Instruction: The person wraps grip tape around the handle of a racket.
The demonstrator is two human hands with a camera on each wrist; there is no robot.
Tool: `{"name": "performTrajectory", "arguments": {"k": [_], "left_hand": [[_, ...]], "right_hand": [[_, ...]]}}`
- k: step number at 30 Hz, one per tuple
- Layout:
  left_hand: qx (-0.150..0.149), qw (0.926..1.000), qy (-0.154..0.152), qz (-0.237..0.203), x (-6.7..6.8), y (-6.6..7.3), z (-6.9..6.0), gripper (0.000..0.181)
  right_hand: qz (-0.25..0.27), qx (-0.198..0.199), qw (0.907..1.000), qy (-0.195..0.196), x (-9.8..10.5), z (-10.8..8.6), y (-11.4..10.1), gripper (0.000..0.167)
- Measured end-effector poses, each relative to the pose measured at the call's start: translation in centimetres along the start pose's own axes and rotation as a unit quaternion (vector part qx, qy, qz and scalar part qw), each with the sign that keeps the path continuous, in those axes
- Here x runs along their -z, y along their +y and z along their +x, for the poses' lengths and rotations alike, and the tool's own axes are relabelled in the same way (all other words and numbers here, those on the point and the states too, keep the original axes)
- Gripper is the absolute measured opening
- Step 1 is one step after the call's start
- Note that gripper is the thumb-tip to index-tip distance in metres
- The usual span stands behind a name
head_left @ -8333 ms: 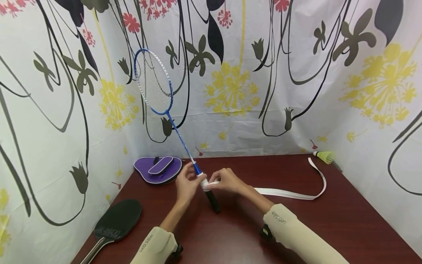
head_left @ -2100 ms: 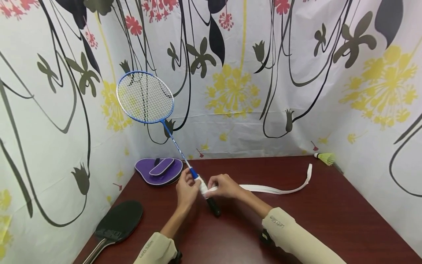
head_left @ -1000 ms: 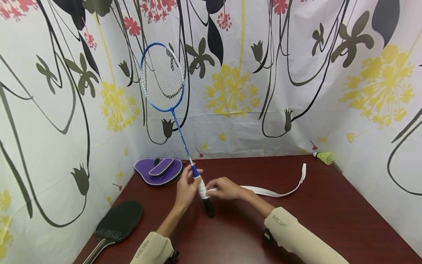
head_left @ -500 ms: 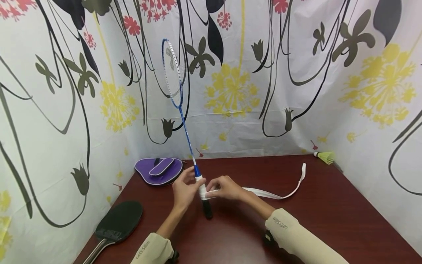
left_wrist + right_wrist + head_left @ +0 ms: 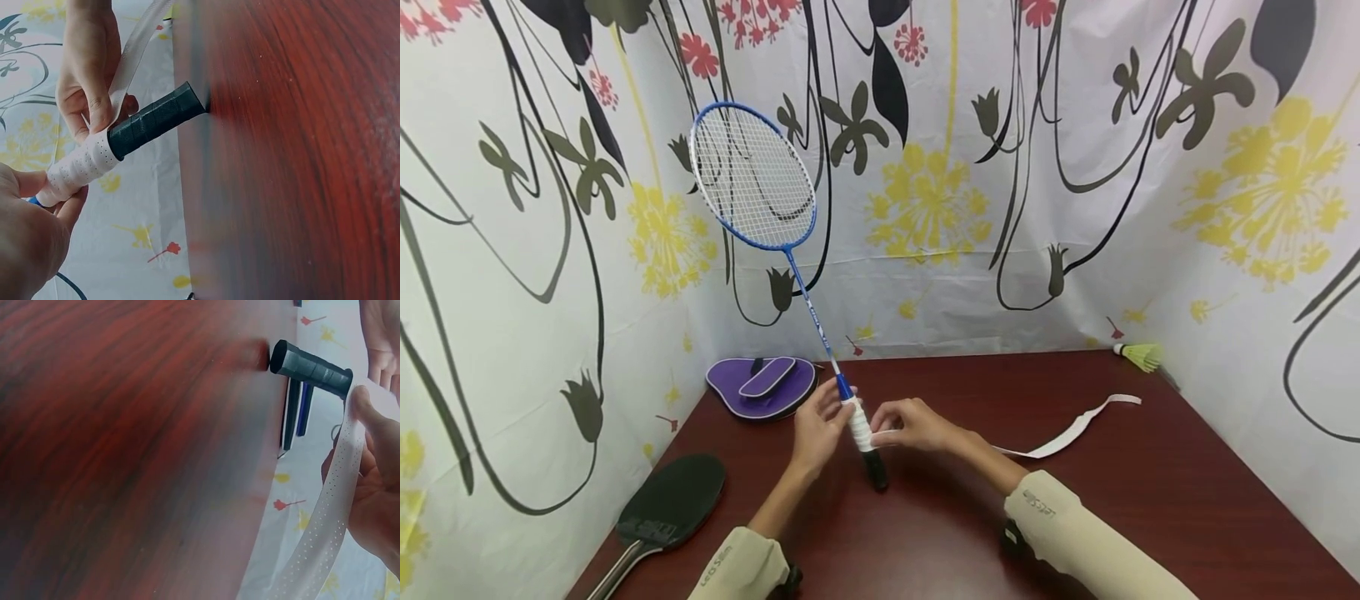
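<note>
A blue and white badminton racket (image 5: 801,287) leans up and to the left, its head raised in front of the curtain. My left hand (image 5: 820,427) grips the top of its handle between thumb and fingers. White perforated grip tape (image 5: 84,164) is wound round the upper handle; the dark lower handle (image 5: 153,122) is bare of it. Close against the winding, my right hand (image 5: 917,425) pinches the loose tape strip (image 5: 328,500) between thumb and fingers. The strip's tail (image 5: 1075,429) runs off to the right over the table.
On the dark red wooden table (image 5: 925,533) lie a purple paddle case (image 5: 760,388) at back left and a black table tennis paddle (image 5: 672,500) at front left. A yellow shuttlecock (image 5: 1138,357) sits at the back right corner. A flowered curtain (image 5: 887,308) surrounds the table.
Since the first frame the white winding has grown down the handle and less dark grip shows. The racket has turned back and forth about its shaft. The tape's tail has shifted and shortened.
</note>
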State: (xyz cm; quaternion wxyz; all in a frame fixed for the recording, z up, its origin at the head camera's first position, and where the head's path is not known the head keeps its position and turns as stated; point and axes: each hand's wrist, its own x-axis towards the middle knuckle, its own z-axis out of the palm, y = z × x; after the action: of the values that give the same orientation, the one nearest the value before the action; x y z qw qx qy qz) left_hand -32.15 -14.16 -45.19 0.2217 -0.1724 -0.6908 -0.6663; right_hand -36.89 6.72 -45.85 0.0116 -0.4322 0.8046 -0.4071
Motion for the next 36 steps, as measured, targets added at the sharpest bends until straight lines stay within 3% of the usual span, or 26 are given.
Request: {"name": "performTrajectory", "arguments": {"k": [6,10,14,19,24,31,36], "left_hand": [[0.031,0.9985,-0.028,-0.034,0.2,-0.2,-0.1,0.052],[0.036,0.9989,-0.018,0.026,0.0,-0.6,-0.2,0.051],[0.039,0.9943,0.007,0.099,-0.3,-1.0,-0.3,0.062],[0.03,0.9924,0.024,0.117,-0.5,-0.9,-0.1,0.073],[0.0,0.9961,0.014,0.088,-0.4,-0.6,0.0,0.07],[0.009,0.9989,-0.009,0.046,0.1,-0.1,-0.3,0.068],[0.006,0.9987,-0.04,0.032,0.4,0.0,-0.3,0.066]], "right_hand": [[-0.048,0.012,0.9982,-0.033,-0.2,0.3,-0.1,0.021],[-0.072,0.029,0.9962,-0.038,-0.4,0.4,-0.3,0.018],[-0.092,0.032,0.9952,-0.012,-0.7,0.6,-0.3,0.019],[-0.089,0.012,0.9959,0.001,-0.8,0.5,-0.1,0.021],[-0.056,0.02,0.998,-0.021,-0.2,0.4,0.1,0.016],[-0.042,0.021,0.9983,-0.034,0.1,0.4,0.3,0.011],[-0.041,0.013,0.9978,-0.049,0.0,0.7,-0.1,0.022]]}}
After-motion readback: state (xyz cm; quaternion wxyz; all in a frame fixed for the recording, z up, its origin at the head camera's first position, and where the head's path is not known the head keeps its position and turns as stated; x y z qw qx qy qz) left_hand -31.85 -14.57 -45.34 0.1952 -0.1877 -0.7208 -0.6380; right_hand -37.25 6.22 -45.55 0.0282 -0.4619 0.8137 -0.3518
